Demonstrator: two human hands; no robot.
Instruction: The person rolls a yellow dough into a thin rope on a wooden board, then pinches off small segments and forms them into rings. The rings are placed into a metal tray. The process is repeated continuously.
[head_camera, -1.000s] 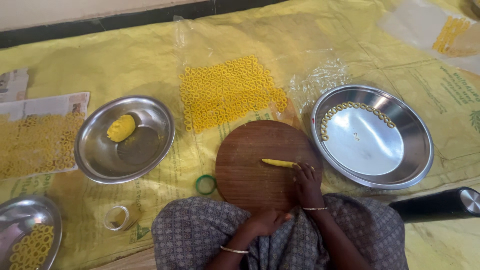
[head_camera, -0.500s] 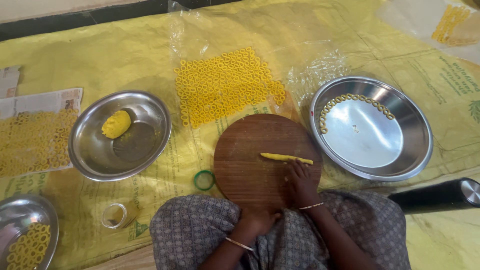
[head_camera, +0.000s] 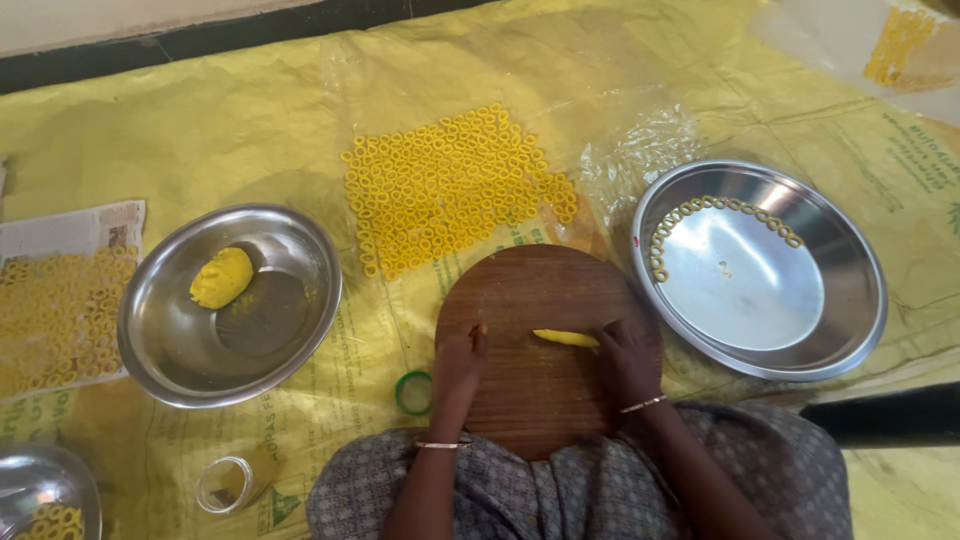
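Note:
A round wooden board (head_camera: 540, 300) lies in front of me on a yellow sheet. A short roll of yellow dough (head_camera: 565, 338) rests on the board. My right hand (head_camera: 628, 362) touches the roll's right end with its fingertips. My left hand (head_camera: 460, 366) rests on the board's left edge, fingers curled, holding nothing I can see. A steel bowl (head_camera: 300, 330) at the left holds a lump of yellow dough (head_camera: 221, 277). A steel plate (head_camera: 850, 300) at the right carries a curved row of small dough rings (head_camera: 700, 208) along its rim.
Many yellow dough rings (head_camera: 450, 185) lie in rows on clear plastic beyond the board. More rings (head_camera: 55, 310) sit on newspaper at the left. A green ring (head_camera: 413, 392) and a clear ring (head_camera: 228, 484) lie near my knee. Another steel bowl (head_camera: 40, 495) shows at bottom left.
My left hand has come up from my lap onto the board's left edge. The dough roll has shifted slightly down the board under my right fingers.

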